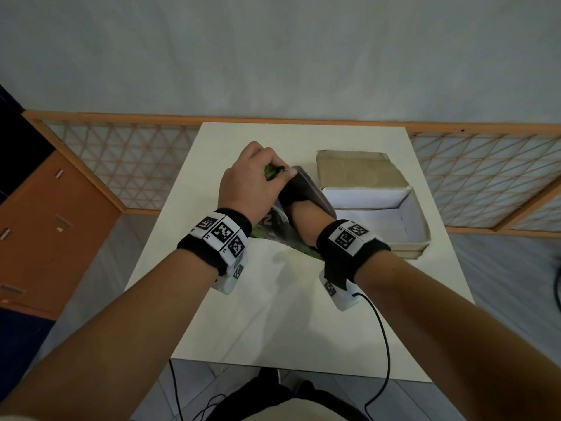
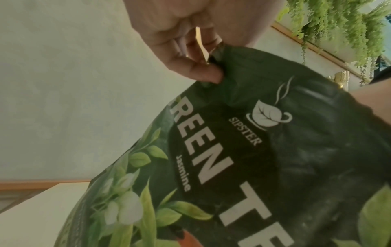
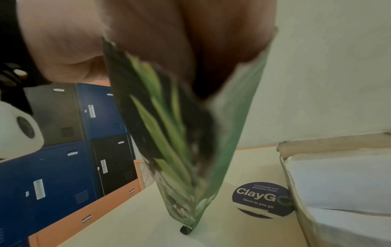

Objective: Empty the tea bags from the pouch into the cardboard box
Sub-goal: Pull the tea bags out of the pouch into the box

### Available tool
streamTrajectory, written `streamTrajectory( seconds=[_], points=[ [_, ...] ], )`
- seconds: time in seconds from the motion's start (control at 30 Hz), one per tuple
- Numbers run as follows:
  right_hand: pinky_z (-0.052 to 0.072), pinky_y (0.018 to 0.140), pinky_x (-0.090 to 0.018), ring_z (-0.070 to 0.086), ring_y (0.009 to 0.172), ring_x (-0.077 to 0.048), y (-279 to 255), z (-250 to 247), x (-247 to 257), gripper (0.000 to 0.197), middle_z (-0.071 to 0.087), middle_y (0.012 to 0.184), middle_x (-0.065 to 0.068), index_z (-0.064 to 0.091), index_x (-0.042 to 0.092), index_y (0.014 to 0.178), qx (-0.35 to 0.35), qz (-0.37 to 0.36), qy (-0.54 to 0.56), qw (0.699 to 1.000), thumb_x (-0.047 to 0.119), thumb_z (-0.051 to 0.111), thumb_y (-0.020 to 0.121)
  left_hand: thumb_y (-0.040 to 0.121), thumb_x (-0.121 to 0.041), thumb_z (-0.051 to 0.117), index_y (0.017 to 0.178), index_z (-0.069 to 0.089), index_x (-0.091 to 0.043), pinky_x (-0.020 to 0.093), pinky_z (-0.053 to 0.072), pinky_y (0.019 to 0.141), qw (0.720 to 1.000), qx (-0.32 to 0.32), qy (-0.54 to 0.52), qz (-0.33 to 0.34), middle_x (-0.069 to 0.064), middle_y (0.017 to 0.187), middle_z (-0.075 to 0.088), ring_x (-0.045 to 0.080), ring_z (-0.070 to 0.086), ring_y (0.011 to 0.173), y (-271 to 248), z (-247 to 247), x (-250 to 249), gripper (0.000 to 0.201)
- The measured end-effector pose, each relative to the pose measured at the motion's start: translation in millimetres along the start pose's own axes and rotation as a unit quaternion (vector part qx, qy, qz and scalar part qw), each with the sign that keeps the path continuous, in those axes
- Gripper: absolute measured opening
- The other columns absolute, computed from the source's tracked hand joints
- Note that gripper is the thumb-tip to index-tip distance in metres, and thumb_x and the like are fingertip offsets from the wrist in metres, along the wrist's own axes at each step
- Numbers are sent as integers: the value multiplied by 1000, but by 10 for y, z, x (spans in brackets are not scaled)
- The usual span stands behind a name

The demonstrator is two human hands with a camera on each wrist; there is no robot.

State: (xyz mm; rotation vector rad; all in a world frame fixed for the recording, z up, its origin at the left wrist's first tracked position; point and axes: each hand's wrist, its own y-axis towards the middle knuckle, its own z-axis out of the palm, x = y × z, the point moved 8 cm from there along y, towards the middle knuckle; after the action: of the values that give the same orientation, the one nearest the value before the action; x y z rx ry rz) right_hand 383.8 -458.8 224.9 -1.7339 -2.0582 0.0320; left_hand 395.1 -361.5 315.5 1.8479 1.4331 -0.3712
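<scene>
Left grip (image 1: pixel 253 177) pinched my pouch's (image 2: pixel 264 158) rim; right grip reached inside, its state hidden; box (image 1: pixel 416 208) just right.

The head camera looked steeply down on the counter (image 1: pixel 273 314); both wrist cameras sat very close, looking upward, and shared the pouch (image 2: pixel 264 167).

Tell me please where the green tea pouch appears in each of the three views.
Head: the pouch stands mid-table, between both wrists, left of the cardboard box.
Left wrist: fills the lower right, top pinched.
Right wrist: centre, bottom corner on the table.
Shared landmark: the white table.
</scene>
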Motion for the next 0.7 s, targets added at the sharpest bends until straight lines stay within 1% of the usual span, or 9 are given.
streamTrajectory(
  seconds=[0.13,0.2,0.27,0.33,0.43,0.47,0.53,0.6,0.7],
  points=[
    [47,95,-38,61,105,-33,37,-104,-138,26,67,110,-19,65,0,111,-46,-17,58,997,4,46,93,89,-41,67,89,65,-20,30,48,77,999,13,24,21,-7,106,57,17,60,87,89,64,-57,21],
    [49,89,-36,64,97,-31,-12,-264,-226,24,71,102,-16,71,3,102,-87,-34,90,992,4,50,90,90,-41,65,91,64,-21,33,50,78,999,7,32,25,-8,106,59,19,61,89,154,83,-87,20],
    [52,81,-36,65,88,-30,-118,-473,-325,21,72,95,-13,74,8,95,-134,-53,147,979,3,55,87,92,-40,63,91,63,-21,33,49,77,999,-3,34,23,-8,104,61,19,61,89,211,92,-114,18],
    [54,76,-36,64,80,-25,-220,-663,-499,15,72,92,-12,75,12,93,-159,-52,214,962,6,64,86,93,-37,63,94,64,-20,29,45,76,999,-12,39,21,-6,106,61,16,59,89,272,109,-141,17],
    [50,61,-18,55,63,-11,-312,-886,-745,14,69,85,-15,75,16,92,-173,-52,282,942,6,68,84,95,-35,62,100,66,-17,25,38,76,999,-29,45,9,-1,110,60,13,54,91,368,147,-164,19],
    [48,59,-17,52,62,-10,-333,-956,-806,14,69,84,-18,75,16,92,-177,-53,291,939,7,69,84,95,-35,62,101,67,-16,25,38,76,998,-36,46,6,0,111,61,14,56,92,398,165,-170,20],
    [48,62,-25,51,63,-15,-377,-1091,-926,13,66,80,-16,74,18,91,-181,-51,311,932,8,70,84,96,-34,62,102,67,-15,26,40,77,998,-46,40,0,2,111,61,19,59,95,465,208,-186,21],
    [49,64,-31,51,62,-15,-390,-1216,-1043,15,62,74,-7,74,21,87,-193,-59,338,919,8,70,83,96,-33,61,102,67,-14,30,46,81,998,-58,27,-9,4,112,62,23,62,95,556,234,-206,21],
    [55,67,-29,58,66,-10,-398,-1399,-1250,27,64,73,7,70,38,76,-234,-57,350,905,12,71,82,96,-32,61,100,66,-13,42,53,84,997,-74,12,-9,7,110,60,28,62,93,711,245,-249,20]
  ],
)
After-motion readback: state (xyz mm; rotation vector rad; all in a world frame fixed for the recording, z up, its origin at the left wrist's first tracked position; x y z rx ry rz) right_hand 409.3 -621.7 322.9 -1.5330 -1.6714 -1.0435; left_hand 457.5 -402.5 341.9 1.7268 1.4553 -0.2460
